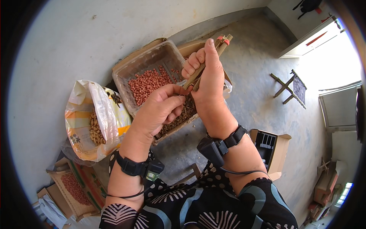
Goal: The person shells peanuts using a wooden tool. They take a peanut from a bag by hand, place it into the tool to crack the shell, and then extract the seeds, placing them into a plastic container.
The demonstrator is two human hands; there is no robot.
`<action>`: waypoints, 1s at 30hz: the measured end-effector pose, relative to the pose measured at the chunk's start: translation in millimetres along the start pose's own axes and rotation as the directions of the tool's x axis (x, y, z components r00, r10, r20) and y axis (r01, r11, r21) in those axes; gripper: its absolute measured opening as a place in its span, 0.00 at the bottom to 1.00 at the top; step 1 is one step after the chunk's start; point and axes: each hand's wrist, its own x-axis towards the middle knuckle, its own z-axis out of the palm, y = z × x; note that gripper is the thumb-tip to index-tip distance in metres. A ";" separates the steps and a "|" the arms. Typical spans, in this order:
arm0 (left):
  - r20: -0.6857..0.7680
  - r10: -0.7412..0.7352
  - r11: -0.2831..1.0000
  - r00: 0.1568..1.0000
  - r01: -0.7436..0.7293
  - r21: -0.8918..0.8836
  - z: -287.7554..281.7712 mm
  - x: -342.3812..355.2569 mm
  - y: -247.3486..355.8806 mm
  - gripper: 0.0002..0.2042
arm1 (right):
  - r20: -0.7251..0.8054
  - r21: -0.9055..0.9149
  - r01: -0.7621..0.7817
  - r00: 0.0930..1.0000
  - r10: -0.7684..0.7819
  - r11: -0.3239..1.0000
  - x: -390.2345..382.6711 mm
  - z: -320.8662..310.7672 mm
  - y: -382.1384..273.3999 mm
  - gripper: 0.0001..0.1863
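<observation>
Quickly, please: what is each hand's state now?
Left hand: curled at the wooden sticks; whether it grips anything cannot be told.
Right hand: closed around the wooden sticks.

A stool [294,88] is between 2 and 3 o'clock; a white panel [295,48] is at 2; a dark item [308,5] hangs beyond it. An open carton [278,154] sits toward 4; brown furniture [325,187] lies farther out; a pale wall [84,45] fills 10.

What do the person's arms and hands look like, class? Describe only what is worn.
The left hand and right hand are gloveless, the forearms bare. Each wrist wears a black strap with a boxy black device; the left device shows a green patch. A thin dark cable runs along each forearm. The short sleeves are black with pale line patterns and blue-grey bands.
</observation>
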 end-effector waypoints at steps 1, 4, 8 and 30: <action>0.041 0.004 0.994 0.999 0.001 -0.112 -0.3 -0.6 -0.4 0.08 | 0.001 0.000 -0.001 1.000 0.001 1.000 -0.9 0.0 0.4 0.24; 0.111 0.033 0.951 0.993 0.003 -0.310 -0.8 1.5 -4.9 0.08 | 0.071 -0.118 0.111 0.992 -0.103 0.987 -3.5 0.6 2.4 0.24; 0.143 0.073 0.899 0.987 -0.003 -0.438 -0.1 3.7 -8.2 0.08 | 0.143 -0.279 0.263 0.962 -0.231 0.923 -6.5 2.8 4.2 0.25; -0.201 0.065 0.815 0.977 -0.168 -0.554 -54.6 18.7 -1.2 0.11 | 0.030 -0.015 0.135 0.990 -0.135 0.991 2.3 -2.7 1.3 0.26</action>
